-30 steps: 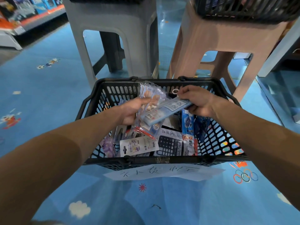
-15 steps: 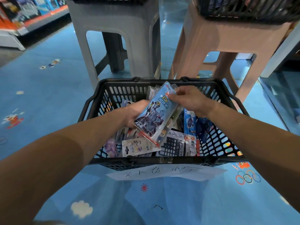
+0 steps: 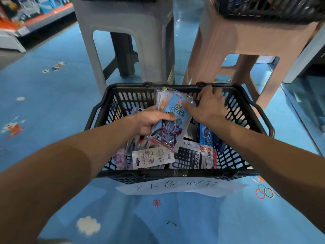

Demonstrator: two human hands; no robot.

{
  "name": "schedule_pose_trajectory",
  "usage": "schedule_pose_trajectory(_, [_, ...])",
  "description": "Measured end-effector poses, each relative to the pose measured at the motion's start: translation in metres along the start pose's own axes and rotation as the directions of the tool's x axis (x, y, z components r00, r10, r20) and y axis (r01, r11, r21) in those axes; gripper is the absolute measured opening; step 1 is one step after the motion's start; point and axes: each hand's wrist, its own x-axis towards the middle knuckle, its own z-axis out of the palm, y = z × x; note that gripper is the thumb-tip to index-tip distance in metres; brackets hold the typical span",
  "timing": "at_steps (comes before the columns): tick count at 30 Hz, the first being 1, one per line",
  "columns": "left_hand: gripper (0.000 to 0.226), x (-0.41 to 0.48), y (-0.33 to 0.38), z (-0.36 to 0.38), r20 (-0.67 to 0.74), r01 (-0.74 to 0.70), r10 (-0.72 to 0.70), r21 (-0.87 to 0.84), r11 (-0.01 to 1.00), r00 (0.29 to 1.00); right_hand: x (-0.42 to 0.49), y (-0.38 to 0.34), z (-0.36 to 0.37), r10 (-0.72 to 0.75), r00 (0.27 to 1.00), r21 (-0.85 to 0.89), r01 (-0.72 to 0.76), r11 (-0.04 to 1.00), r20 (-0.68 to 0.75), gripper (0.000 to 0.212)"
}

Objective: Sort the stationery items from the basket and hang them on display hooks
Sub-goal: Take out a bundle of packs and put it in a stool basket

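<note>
Underfoot blue patterned floor (image 3: 52, 106), basket (image 3: 249, 95) before grey stool (image 3: 140, 32), left hand (image 3: 151, 120) gripping packs (image 3: 173, 127), right hand (image 3: 209, 106) fingers spread.

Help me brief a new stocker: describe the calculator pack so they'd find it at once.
Start at the black basket on the blue floor. Against its near wall, right of centre, lies the calculator pack, partly covered by the ruler set the left hand holds. It alone shows a dark grid of keys; the card pack beside it is pale.
</note>
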Motion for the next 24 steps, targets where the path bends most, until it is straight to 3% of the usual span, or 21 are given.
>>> schedule_pose_trajectory(1, [0.041,0.002,0.000,0.000,-0.041,-0.030,0.029,-0.014,0.999,0.999,-0.002,-0.001,0.002,0.090,0.996,0.056,-0.092,0.994,0.027,0.077])
schedule_pose_trajectory(2, [0.040,0.003,0.000,-0.002,-0.076,-0.058,0.056,-0.026,0.998,0.996,-0.003,-0.002,0.005,0.187,0.971,0.199,-0.215,0.956,0.151,0.082])
schedule_pose_trajectory(4, [0.036,0.004,-0.001,-0.003,-0.091,-0.094,0.090,-0.041,0.995,0.992,-0.012,-0.007,0.012,0.236,0.815,0.499,-0.524,0.690,0.529,0.080])
schedule_pose_trajectory(5, [0.035,0.004,-0.002,-0.002,-0.070,-0.090,0.087,-0.041,0.995,0.994,-0.016,-0.009,0.015,0.183,0.759,0.560,-0.599,0.572,0.624,0.074])
schedule_pose_trajectory(9, [0.021,0.001,-0.001,0.012,0.071,0.000,0.005,-0.067,0.998,0.997,-0.017,-0.023,0.020,0.062,0.813,0.755,-0.563,0.337,0.579,0.051])
schedule_pose_trajectory(14, [0.033,0.001,0.000,0.021,0.119,-0.033,0.049,-0.132,0.991,0.992,-0.018,-0.030,0.015,0.128,0.864,0.786,-0.498,0.367,0.487,0.045])
schedule_pose_trajectory(18, [0.021,0.002,0.001,0.021,0.087,-0.036,0.048,-0.131,0.991,0.995,-0.022,-0.033,0.013,0.089,0.878,0.834,-0.475,0.279,0.471,0.045])
schedule_pose_trajectory(21, [0.025,0.001,0.004,0.023,0.030,-0.081,0.085,-0.101,0.992,0.996,-0.021,-0.035,0.009,0.086,0.859,0.827,-0.510,0.235,0.506,0.052])
schedule_pose_trajectory(24, [0.035,0.000,0.005,0.027,0.051,-0.081,0.088,-0.123,0.989,0.995,-0.017,-0.031,0.002,0.101,0.841,0.803,-0.538,0.256,0.531,0.049])
